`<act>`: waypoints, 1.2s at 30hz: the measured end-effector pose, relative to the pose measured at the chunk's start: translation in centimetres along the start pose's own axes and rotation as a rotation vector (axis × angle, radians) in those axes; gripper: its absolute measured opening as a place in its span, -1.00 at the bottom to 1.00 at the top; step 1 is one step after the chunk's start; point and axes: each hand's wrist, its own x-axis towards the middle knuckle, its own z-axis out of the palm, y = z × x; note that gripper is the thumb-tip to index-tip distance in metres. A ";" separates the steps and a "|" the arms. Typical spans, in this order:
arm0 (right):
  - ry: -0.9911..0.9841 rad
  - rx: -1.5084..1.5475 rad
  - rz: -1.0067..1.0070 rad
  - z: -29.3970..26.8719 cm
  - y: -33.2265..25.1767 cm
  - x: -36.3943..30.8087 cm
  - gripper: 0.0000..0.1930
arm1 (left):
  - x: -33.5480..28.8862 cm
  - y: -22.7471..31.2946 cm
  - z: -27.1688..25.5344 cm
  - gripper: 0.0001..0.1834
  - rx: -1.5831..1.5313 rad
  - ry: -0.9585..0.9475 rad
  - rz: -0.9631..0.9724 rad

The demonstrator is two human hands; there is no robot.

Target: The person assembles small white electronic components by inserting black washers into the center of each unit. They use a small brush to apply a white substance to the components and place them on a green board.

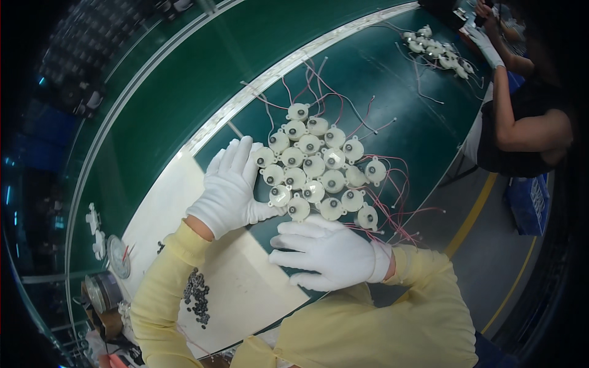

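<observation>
A packed cluster of round, cream-coloured small motors (313, 166) lies on the green table, each with a dark shaft in its middle. Thin red and white wires (343, 101) fan out from the cluster's far and right sides. In a white glove, my left hand (230, 190) rests flat along the cluster's left edge, fingers stretched away from me and thumb near the front motors. My right hand (328, 254), also gloved, lies at the cluster's near edge with fingers spread and pointing left. Neither hand is closed around anything.
A pale board (215, 264) covers the table's near left and bears a pile of small black parts (196, 297). Round containers (118, 257) stand at the left edge. Beyond, at upper right, lies another group of motors (438, 52) beside a co-worker (521, 122). A blue crate (527, 202) stands on the floor.
</observation>
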 end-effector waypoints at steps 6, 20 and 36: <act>-0.027 -0.005 -0.111 -6.7 6.2 -3.4 -0.72 | 8.3 2.4 1.2 0.22 -0.049 0.060 0.062; 0.206 -0.022 0.478 -21.2 13.2 -9.9 -0.78 | 19.8 9.3 -6.6 -0.35 0.030 -0.296 -0.055; 0.193 -0.468 0.438 -12.2 25.6 5.6 -0.50 | -21.9 12.8 -8.3 -0.57 -0.666 0.368 -0.123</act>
